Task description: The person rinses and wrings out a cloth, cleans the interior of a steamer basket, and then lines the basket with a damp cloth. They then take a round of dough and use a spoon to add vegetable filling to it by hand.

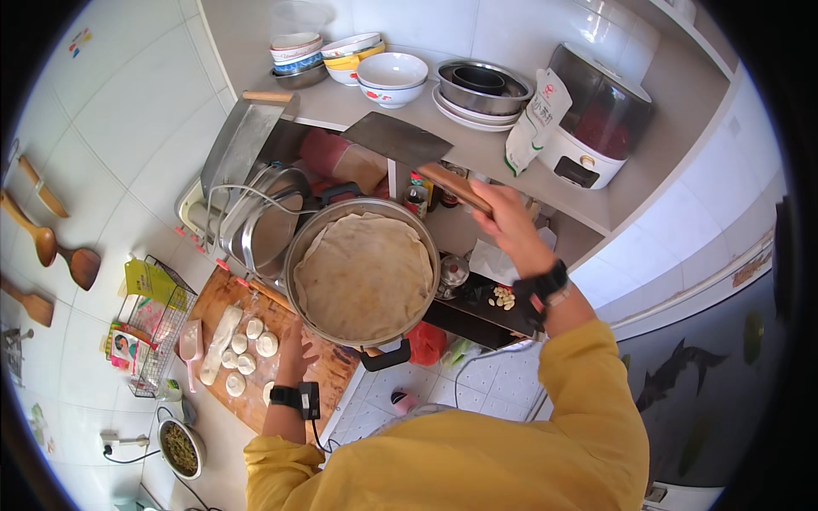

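My right hand grips the wooden handle of a Chinese cleaver; its broad dark blade points left, in front of the shelf. Below the blade is a round metal pan with black handles, covered inside by a wrinkled pale cloth or sheet of dough. My left hand is beside the pan's lower left rim, over a floured wooden board, fingers apart and nothing seen in them. Several round dough pieces and a long dough strip lie on the board, with a pink scoop at its edge.
Bowls, a steel basin, a white packet and an appliance stand on the shelf. Pan lids lean left of the pan. A wire basket and a bowl of chopped greens sit at left.
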`<action>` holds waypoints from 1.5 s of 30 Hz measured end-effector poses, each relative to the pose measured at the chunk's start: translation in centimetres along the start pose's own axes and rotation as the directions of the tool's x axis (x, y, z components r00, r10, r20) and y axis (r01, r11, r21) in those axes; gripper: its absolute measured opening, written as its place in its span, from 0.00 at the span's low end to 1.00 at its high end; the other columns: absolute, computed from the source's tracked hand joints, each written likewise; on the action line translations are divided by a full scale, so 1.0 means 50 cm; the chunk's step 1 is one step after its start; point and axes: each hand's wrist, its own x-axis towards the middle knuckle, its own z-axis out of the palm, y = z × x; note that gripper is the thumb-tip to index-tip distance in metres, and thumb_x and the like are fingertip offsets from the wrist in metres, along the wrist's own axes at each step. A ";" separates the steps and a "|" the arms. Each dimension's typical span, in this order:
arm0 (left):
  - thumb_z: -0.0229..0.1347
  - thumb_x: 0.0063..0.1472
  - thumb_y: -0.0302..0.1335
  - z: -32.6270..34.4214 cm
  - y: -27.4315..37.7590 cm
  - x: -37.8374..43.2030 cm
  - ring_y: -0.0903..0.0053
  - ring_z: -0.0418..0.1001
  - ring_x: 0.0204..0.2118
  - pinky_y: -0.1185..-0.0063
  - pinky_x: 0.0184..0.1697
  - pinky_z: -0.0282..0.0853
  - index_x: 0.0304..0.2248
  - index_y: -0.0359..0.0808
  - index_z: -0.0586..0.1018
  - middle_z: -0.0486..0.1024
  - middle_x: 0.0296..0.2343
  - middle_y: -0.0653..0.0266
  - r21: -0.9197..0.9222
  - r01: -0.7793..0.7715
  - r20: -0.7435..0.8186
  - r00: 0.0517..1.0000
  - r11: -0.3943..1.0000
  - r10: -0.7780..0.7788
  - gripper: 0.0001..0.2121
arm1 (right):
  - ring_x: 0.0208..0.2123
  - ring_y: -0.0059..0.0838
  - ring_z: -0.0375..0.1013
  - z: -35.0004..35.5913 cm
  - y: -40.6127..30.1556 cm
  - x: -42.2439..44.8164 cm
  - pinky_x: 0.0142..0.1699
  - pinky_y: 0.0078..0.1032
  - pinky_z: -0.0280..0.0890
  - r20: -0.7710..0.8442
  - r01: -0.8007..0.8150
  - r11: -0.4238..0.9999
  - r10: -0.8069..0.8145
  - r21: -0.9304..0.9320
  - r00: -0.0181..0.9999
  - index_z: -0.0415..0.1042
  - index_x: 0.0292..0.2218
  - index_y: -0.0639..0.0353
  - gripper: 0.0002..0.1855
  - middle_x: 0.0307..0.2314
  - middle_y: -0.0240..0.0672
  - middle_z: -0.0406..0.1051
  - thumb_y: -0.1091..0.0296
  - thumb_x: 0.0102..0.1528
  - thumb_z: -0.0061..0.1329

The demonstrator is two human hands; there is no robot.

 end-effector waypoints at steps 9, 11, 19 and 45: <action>0.50 0.56 0.38 -0.082 -0.049 -0.169 0.74 0.62 0.46 0.71 0.42 0.63 0.46 0.38 0.67 0.66 0.43 0.65 0.110 -0.153 -0.040 0.987 0.982 0.158 0.21 | 0.09 0.11 0.52 0.122 0.081 0.251 0.11 0.09 0.45 0.012 -0.061 0.987 0.060 0.152 0.998 0.65 0.28 0.62 0.15 0.14 0.29 0.61 0.57 0.53 0.45; 0.50 0.56 0.36 -0.098 -0.065 -0.191 0.75 0.63 0.45 0.71 0.41 0.64 0.46 0.38 0.67 0.66 0.43 0.66 0.114 -0.150 -0.078 0.984 0.982 0.159 0.19 | 0.10 0.12 0.54 0.125 0.109 0.300 0.13 0.09 0.48 0.066 -0.137 0.963 0.125 0.232 0.990 0.65 0.30 0.60 0.15 0.14 0.28 0.61 0.56 0.53 0.46; 0.51 0.56 0.34 -0.119 -0.114 -0.220 0.78 0.64 0.43 0.76 0.38 0.66 0.45 0.38 0.69 0.66 0.42 0.67 0.027 -0.168 -0.198 0.965 0.985 0.170 0.17 | 0.31 0.25 0.68 0.182 0.151 0.295 0.37 0.18 0.67 -0.132 0.029 0.522 0.162 0.853 0.978 0.65 0.33 0.63 0.09 0.27 0.36 0.67 0.70 0.51 0.49; 0.54 0.53 0.30 -0.188 -0.179 -0.252 0.76 0.71 0.33 0.80 0.34 0.67 0.42 0.31 0.71 0.72 0.36 0.59 0.157 -0.308 -0.413 0.843 0.938 0.345 0.17 | 0.43 0.44 0.66 0.132 0.066 0.313 0.49 0.33 0.63 -0.491 0.500 0.833 -0.341 0.238 0.801 0.59 0.43 0.69 0.15 0.41 0.51 0.63 0.73 0.54 0.41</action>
